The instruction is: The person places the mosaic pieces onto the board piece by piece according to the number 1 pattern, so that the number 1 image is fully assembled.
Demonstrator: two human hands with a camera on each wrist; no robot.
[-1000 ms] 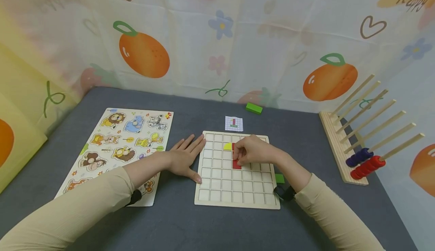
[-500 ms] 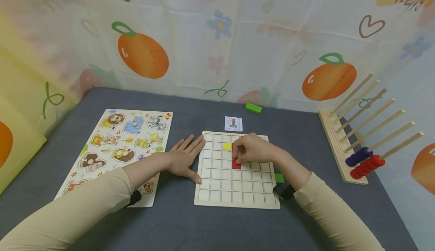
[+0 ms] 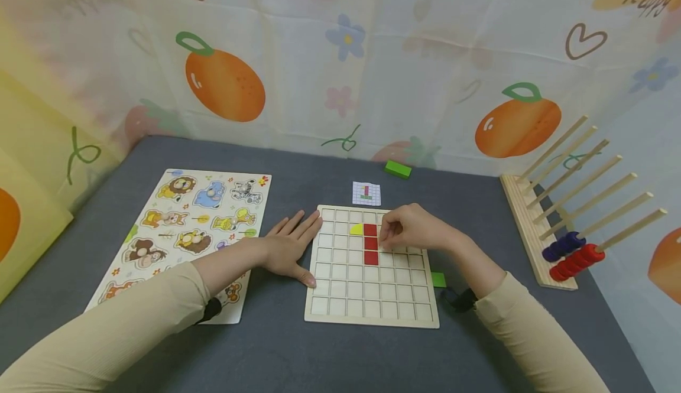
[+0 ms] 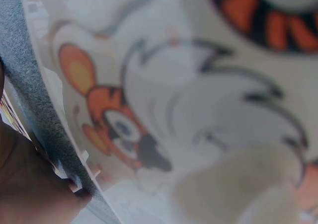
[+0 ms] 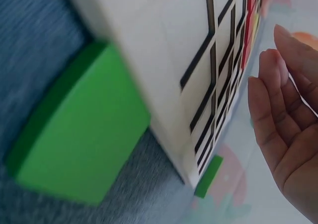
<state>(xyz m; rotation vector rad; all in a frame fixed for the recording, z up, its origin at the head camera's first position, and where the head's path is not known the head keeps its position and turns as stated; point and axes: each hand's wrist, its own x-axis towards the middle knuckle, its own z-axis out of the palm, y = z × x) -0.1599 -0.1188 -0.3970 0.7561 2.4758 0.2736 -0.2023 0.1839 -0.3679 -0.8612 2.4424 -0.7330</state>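
Note:
A square wooden grid board (image 3: 372, 323) lies on the dark cloth. On it, three red tiles (image 3: 370, 243) form a column, with a yellow tile (image 3: 356, 229), rounded at one corner, left of the top one. My left hand (image 3: 289, 246) rests flat, fingers spread, against the board's left edge. Just right of the red tiles, my right hand (image 3: 412, 227) hovers low over the board. In the right wrist view its fingers (image 5: 267, 105) are loosely bent with nothing between them. A green block (image 5: 84, 129) lies by the board's right edge.
Behind the board lie a small card (image 3: 374, 201) with a coloured grid pattern and another green block (image 3: 398, 169). An animal puzzle board (image 3: 210, 174) is at left, under the left forearm. At right stands a wooden peg rack (image 3: 538, 236) with blue and red rings.
My right hand has let go of the red tile and moved slightly right and up, uncovering the red column. The left hand has stayed in place.

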